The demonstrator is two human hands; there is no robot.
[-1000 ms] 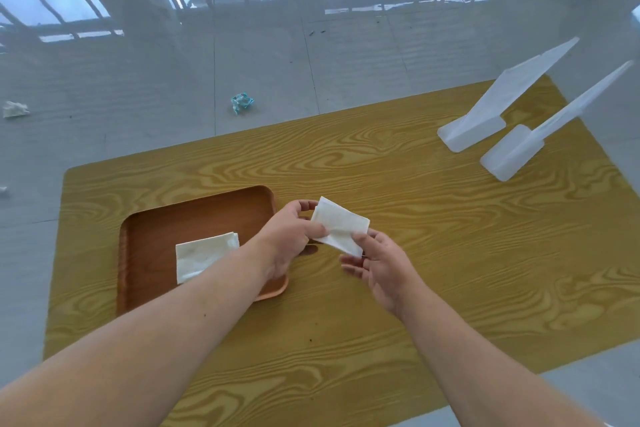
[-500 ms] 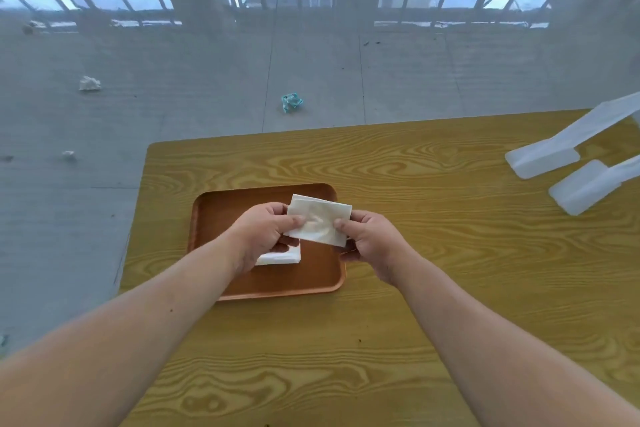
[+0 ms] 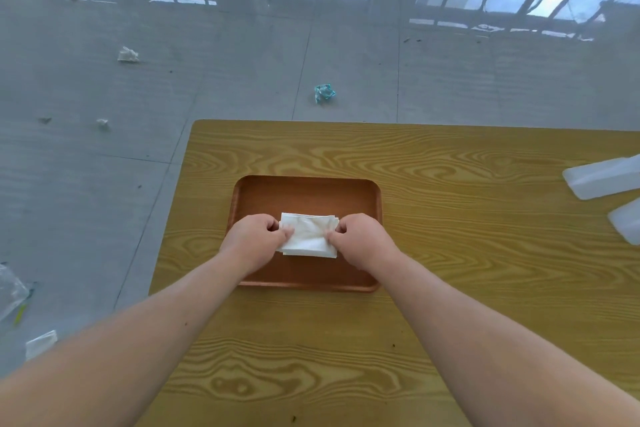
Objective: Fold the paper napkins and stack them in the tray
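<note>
Left hand (image 3: pixel 254 239): fingers curled, pinching the left edge of the folded napkin (image 3: pixel 309 235).
Napkin: held over the middle of the brown tray (image 3: pixel 304 192), on the bench (image 3: pixel 450 288).
Right hand (image 3: pixel 360 239): fingers curled, pinching its right edge.

Around the tray (image 3: pixel 375 204), the table (image 3: pixel 450 288) lies bare in front, behind and to the near side, while two white plastic pieces (image 3: pixel 602 180) well off to the tray's right block that far edge.
</note>
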